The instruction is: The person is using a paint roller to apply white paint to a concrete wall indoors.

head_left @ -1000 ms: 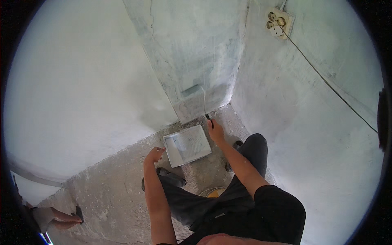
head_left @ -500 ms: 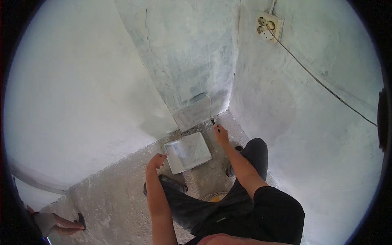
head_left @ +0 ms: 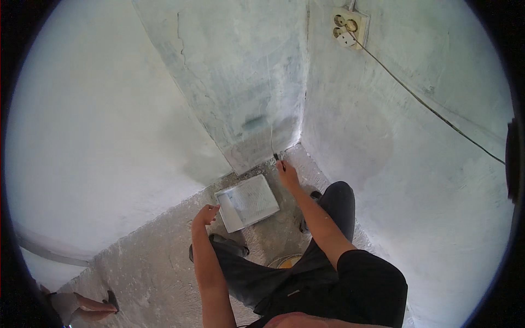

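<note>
My right hand (head_left: 287, 176) is closed around the black handle of a paint roller (head_left: 276, 158). Its thin wire frame runs up in front of the wall panel (head_left: 240, 71). A blurred dark patch there seems to be the roller head against the panel. On the floor lies a white paint tray (head_left: 235, 217), shallow, with a ribbed slope and pale paint in it. Beside the tray's left edge is my left hand (head_left: 205, 215), its fingers curled and nothing visible in them. Whether a fingertip touches the rim I cannot tell.
Between my legs stands a bucket (head_left: 285, 261) with something yellow, partly hidden. A socket block (head_left: 350, 27) on the right wall has a cable (head_left: 415, 97) trailing rightward. At the lower left another person's legs (head_left: 94, 308) show. The rough floor (head_left: 142, 262) meets the walls at a corner ahead.
My right hand and the roller have moved slightly up along the wall panel. The whole view has shifted a little. My left hand and the tray keep their places beside each other.
</note>
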Action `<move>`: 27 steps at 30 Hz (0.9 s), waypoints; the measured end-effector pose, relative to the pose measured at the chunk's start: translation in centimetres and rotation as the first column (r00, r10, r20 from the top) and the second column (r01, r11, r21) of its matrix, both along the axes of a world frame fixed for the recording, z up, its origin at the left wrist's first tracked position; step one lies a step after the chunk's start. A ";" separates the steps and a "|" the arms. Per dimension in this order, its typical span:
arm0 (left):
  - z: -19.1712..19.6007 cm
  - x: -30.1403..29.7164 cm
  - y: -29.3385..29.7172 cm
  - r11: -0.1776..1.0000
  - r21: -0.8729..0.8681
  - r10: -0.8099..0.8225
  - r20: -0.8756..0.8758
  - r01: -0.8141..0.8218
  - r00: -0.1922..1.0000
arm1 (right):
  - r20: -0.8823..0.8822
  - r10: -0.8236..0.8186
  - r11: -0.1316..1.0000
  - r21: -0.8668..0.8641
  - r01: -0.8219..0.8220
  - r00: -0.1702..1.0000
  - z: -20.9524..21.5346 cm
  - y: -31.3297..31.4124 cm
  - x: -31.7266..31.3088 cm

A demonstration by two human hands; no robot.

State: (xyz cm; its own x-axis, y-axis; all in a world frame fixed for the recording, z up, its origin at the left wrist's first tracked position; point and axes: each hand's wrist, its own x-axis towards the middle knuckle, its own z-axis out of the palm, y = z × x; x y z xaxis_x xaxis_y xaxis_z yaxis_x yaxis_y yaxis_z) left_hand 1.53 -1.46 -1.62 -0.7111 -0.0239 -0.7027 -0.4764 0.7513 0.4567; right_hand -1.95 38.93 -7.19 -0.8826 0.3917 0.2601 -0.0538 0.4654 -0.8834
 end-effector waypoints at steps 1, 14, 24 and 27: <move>0.1 0.0 0.1 1.000 -0.004 -0.012 0.019 0.012 1.000 | 0.127 0.037 0.999 -0.020 -0.035 0.991 -1.3 0.3 0.8; 0.0 0.0 0.6 0.999 -0.021 -0.040 0.027 0.040 0.999 | 0.083 0.041 0.983 -0.185 -0.025 0.996 2.6 0.5 0.5; -0.4 0.1 -0.4 1.000 -0.003 0.008 0.015 -0.008 1.000 | -0.054 0.061 0.980 -0.186 -0.070 0.997 7.9 -1.1 -2.1; -0.5 0.4 -0.6 1.000 0.013 -0.004 0.028 0.003 1.000 | -0.014 0.000 1.000 -0.018 0.000 1.000 2.8 -1.4 0.3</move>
State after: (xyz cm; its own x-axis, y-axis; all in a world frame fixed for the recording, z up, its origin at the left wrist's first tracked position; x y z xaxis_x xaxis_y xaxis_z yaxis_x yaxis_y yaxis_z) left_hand 1.98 -2.05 -2.11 -0.6909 -0.0123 -0.7228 -0.4868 0.7471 0.4527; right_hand -1.65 37.50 -4.39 -0.8789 0.3964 0.2654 -0.0663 0.4494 -0.8908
